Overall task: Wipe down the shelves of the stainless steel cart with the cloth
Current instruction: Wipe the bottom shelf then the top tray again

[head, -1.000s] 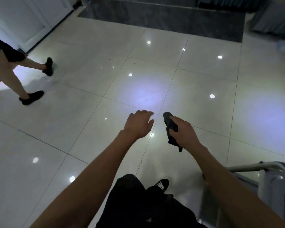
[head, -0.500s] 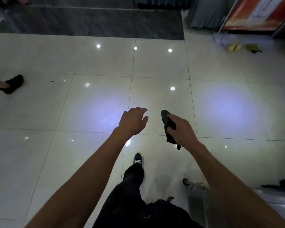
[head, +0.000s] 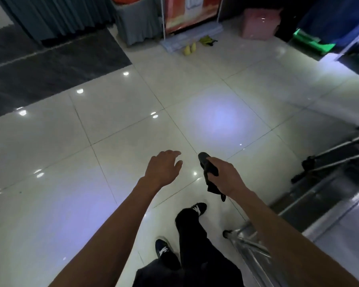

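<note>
A single wide-angle camera is riding on the person's head, looking forward and steeply down. It is taking in both outstretched forearms close up at the bottom, the glossy tiled floor [head: 133,162] beyond them, and a slice of the steel cart [head: 255,251] at the lower right edge. The far wall is bending at the top.

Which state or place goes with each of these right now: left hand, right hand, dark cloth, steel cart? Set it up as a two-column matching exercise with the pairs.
Column 1:
1. left hand
2. right hand
3. dark cloth
4. steel cart

Column 2:
A. at the lower right of the view
B. empty, fingers relaxed, above the floor
C. bunched, with an end hanging below a fist
D. gripping something dark

Pairs: 1-B, 2-D, 3-C, 4-A
</note>
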`<state>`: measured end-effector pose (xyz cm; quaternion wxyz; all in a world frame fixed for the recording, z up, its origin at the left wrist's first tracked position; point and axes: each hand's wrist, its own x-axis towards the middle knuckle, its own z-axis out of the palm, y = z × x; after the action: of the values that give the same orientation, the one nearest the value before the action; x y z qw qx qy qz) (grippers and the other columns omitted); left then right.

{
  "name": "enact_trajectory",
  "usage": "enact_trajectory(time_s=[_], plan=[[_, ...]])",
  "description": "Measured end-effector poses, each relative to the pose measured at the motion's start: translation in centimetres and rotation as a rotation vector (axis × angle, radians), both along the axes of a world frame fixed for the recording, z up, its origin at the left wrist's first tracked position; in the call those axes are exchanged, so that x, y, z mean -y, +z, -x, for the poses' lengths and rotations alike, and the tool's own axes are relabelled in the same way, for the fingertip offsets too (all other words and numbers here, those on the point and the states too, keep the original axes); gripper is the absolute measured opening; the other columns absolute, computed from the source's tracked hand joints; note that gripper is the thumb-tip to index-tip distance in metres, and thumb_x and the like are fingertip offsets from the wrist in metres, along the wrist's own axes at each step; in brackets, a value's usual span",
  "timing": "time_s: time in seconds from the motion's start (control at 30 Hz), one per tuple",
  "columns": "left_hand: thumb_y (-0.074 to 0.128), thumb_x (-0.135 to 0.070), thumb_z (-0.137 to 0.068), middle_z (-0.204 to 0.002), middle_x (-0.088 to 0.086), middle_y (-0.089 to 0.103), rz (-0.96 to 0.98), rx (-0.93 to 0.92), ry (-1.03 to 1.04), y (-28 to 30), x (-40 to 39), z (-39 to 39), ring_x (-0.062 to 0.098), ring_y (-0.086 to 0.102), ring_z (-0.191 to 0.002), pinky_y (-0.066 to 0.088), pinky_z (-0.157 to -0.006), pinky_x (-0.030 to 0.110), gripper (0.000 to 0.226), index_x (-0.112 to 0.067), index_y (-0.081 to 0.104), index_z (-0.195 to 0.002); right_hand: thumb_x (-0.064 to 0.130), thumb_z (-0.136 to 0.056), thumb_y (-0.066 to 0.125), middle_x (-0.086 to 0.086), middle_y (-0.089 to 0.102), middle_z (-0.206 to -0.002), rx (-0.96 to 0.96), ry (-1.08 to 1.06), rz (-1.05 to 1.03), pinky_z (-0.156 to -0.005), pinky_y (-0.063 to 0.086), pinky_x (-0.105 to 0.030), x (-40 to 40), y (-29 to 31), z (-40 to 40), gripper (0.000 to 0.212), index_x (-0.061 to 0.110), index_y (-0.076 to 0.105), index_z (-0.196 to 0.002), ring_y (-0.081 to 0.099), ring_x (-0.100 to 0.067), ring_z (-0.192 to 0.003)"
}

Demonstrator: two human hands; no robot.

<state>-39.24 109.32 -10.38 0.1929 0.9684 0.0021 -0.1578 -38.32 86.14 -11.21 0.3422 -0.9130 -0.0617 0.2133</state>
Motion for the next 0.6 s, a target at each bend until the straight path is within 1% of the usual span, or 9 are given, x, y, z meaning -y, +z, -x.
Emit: enact_trajectory(time_s=[0.07,0.2,0.33,0.43,0.53,0.6], plan=[[0.043,-0.041,-0.103,-0.145,-0.002,0.052,-0.006,-0.012,-0.056,-0.2,2.1,-4.2,0.021,0.049,-0.131,0.039,-0.105,0.038,0.045,-0.027,0.047,-0.145,0.012,-0.086,0.062,0.002,0.067,-0.115,0.001,-0.053,-0.010,-0.086,0.052,-0.033,2.0,-0.4,-2.9,0.052,0.022,0.055,-0.137,0.062,-0.018,-0.099],[0.044,-0.041,-0.103,-0.144,-0.002,0.053,-0.047,-0.030,-0.205,0.1,6.6,-12.4,0.021,0.050,-0.130,0.040,-0.104,0.038,0.044,-0.027,0.048,-0.145,0.010,-0.087,0.061,0.001,0.068,-0.114,0.008,-0.197,-0.053,-0.085,0.053,-0.035,6.5,-0.3,-8.2,0.049,0.018,0.057,-0.135,0.063,-0.018,-0.098],[0.044,-0.041,-0.103,-0.146,-0.004,0.051,-0.059,0.003,-0.312,0.6,11.1,-19.4,0.019,0.047,-0.133,0.035,-0.105,0.035,0.046,-0.027,0.046,-0.146,0.008,-0.083,0.058,0.001,0.069,-0.099,0.035,-0.305,-0.048,-0.078,0.053,-0.038,10.6,0.8,-12.5,0.033,0.011,0.059,-0.117,0.064,-0.023,-0.090],[0.044,-0.041,-0.103,-0.146,-0.004,0.051,-0.045,0.013,-0.413,1.0,15.0,-23.8,0.019,0.047,-0.133,0.037,-0.106,0.036,0.046,-0.026,0.046,-0.147,0.008,-0.085,0.059,0.002,0.068,-0.097,0.041,-0.412,-0.051,-0.074,0.051,-0.033,13.6,1.4,-14.9,0.033,0.011,0.060,-0.118,0.063,-0.022,-0.088],[0.042,-0.040,-0.104,-0.146,-0.002,0.052,-0.058,0.014,-0.512,1.1,18.9,-28.6,0.021,0.047,-0.132,0.037,-0.106,0.038,0.046,-0.025,0.045,-0.147,0.009,-0.085,0.060,-0.003,0.068,-0.100,0.052,-0.479,-0.011,-0.076,0.053,-0.038,16.7,1.2,-17.8,0.034,0.012,0.060,-0.119,0.063,-0.024,-0.087],[0.042,-0.040,-0.104,-0.146,-0.001,0.052,-0.077,0.010,-0.581,0.8,21.1,-31.6,0.022,0.047,-0.132,0.037,-0.106,0.039,0.047,-0.024,0.044,-0.148,0.009,-0.083,0.059,-0.003,0.068,-0.095,0.046,-0.540,0.006,-0.073,0.054,-0.038,18.6,0.6,-19.8,0.032,0.013,0.059,-0.115,0.063,-0.025,-0.085]])
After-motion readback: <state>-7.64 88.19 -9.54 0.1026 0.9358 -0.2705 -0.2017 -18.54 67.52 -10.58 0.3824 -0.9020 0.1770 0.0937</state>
